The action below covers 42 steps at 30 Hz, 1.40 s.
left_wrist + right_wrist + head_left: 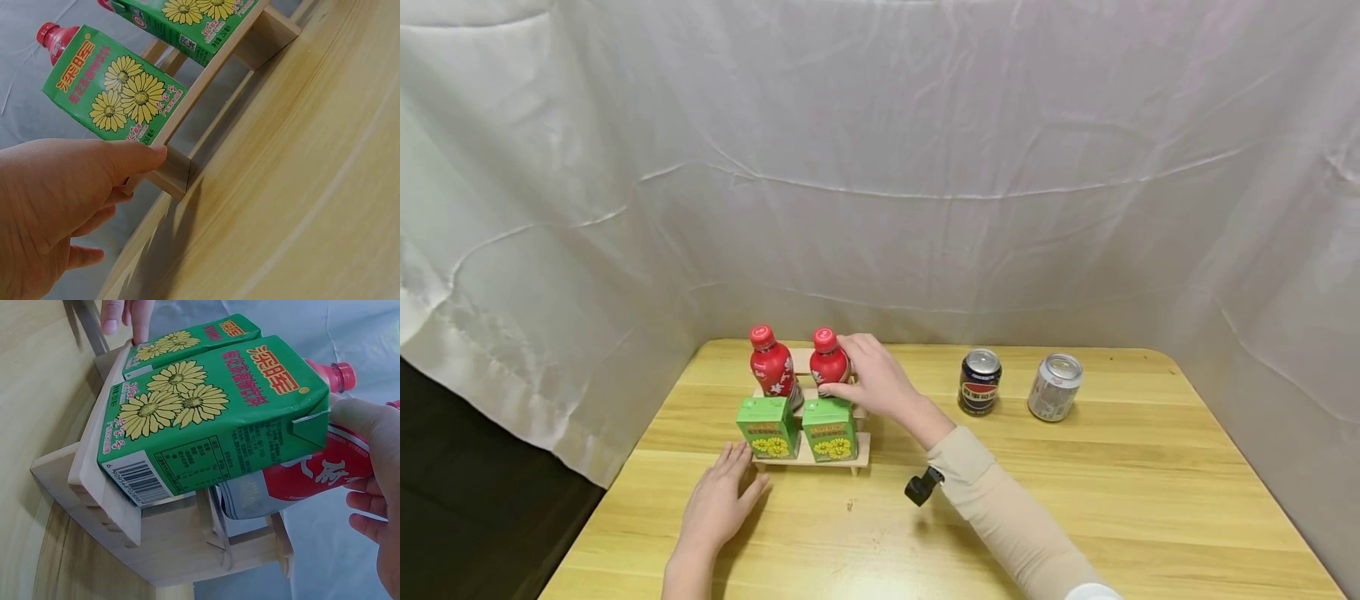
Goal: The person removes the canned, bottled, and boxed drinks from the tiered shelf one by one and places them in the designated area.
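A small wooden tiered rack (863, 450) bears two green drink cartons with yellow flowers on its front step, a left carton (767, 429) and a right carton (831, 432). Behind them stand two red-capped bottles, a left bottle (772, 367) and a right bottle (827, 364). My right hand (880, 379) grips the right bottle from its right side, thumb in front; in the right wrist view the bottle's base (244, 497) is close over the upper step. Beside the rack's front left corner, my left hand (718, 500) lies with relaxed fingers, its fingertips right at the shelf end.
Right of the rack stand a dark cola can (980, 383) and a silver can (1056, 388), a little apart. All sit on a wood-grain table (1112, 500). Pale cloth (955, 250) hangs behind and at the sides.
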Each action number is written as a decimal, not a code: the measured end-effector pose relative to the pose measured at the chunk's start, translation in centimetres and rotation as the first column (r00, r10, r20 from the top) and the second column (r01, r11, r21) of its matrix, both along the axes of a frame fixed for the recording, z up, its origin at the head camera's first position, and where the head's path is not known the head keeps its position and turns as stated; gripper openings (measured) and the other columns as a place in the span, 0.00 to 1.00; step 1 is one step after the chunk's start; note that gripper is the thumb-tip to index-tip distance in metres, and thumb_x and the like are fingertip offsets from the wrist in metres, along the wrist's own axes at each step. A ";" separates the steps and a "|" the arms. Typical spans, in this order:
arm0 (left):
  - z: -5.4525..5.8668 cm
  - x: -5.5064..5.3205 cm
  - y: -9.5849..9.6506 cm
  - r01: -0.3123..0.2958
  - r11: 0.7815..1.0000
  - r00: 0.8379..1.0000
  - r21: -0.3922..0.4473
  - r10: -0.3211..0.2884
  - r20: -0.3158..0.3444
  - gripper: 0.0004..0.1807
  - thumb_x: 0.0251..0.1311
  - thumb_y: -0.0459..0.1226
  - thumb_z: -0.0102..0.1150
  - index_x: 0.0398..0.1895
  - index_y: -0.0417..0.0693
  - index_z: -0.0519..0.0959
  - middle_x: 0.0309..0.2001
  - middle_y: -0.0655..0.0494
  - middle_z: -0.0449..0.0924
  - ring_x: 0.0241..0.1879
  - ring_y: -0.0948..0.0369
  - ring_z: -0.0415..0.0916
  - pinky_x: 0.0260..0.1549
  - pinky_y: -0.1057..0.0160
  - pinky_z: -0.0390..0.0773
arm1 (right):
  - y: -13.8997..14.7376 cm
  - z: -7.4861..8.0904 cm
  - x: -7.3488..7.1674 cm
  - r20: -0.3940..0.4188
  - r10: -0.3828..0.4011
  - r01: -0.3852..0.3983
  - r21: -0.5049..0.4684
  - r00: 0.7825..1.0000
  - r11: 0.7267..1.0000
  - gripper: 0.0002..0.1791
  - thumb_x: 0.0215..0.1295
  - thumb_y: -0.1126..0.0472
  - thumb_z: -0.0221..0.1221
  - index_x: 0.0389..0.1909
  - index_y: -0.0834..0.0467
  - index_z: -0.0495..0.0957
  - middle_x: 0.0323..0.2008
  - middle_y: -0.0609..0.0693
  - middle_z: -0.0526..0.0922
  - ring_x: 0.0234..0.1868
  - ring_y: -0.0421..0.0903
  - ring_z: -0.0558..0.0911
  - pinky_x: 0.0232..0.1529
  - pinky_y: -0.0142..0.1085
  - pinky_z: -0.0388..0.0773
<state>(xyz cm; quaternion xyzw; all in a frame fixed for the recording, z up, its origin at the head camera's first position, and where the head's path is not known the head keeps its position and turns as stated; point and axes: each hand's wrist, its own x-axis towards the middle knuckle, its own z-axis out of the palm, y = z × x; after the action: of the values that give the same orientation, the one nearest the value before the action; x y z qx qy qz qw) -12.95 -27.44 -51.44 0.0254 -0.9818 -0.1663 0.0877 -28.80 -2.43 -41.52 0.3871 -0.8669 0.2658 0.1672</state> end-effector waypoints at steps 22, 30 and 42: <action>-0.1 0.1 -0.1 0.001 1.000 1.000 0.005 -0.001 -0.010 0.35 0.65 0.48 0.58 0.68 0.35 0.66 0.70 0.38 0.63 0.72 0.39 0.57 0.68 0.33 0.59 | 4.8 0.7 0.9 -0.055 -0.046 0.041 -0.088 0.997 0.995 0.36 0.51 0.42 0.71 0.58 0.57 0.74 0.52 0.52 0.80 0.56 0.48 0.75 0.54 0.43 0.82; 0.1 0.1 0.0 0.003 1.000 1.000 0.008 -0.003 -0.005 0.35 0.65 0.48 0.57 0.68 0.35 0.66 0.71 0.38 0.63 0.72 0.39 0.56 0.68 0.34 0.59 | 7.1 0.7 1.5 -0.089 -0.067 0.058 -0.097 0.994 0.994 0.36 0.50 0.43 0.72 0.57 0.55 0.74 0.51 0.51 0.79 0.56 0.48 0.75 0.52 0.43 0.83; 0.0 0.2 0.0 0.004 1.000 1.000 0.006 -0.004 -0.014 0.35 0.65 0.48 0.57 0.68 0.35 0.65 0.71 0.38 0.63 0.72 0.39 0.56 0.68 0.34 0.59 | 10.5 0.6 2.0 -0.139 -0.097 0.085 -0.088 0.986 0.992 0.36 0.50 0.45 0.73 0.58 0.55 0.73 0.50 0.52 0.79 0.54 0.49 0.76 0.52 0.45 0.82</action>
<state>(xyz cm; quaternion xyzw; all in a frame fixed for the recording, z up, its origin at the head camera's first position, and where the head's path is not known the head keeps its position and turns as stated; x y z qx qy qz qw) -12.80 -27.48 -51.45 0.0223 -0.9807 -0.1698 0.0943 -26.76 8.12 -40.89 0.3581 -0.8577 0.2648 0.2568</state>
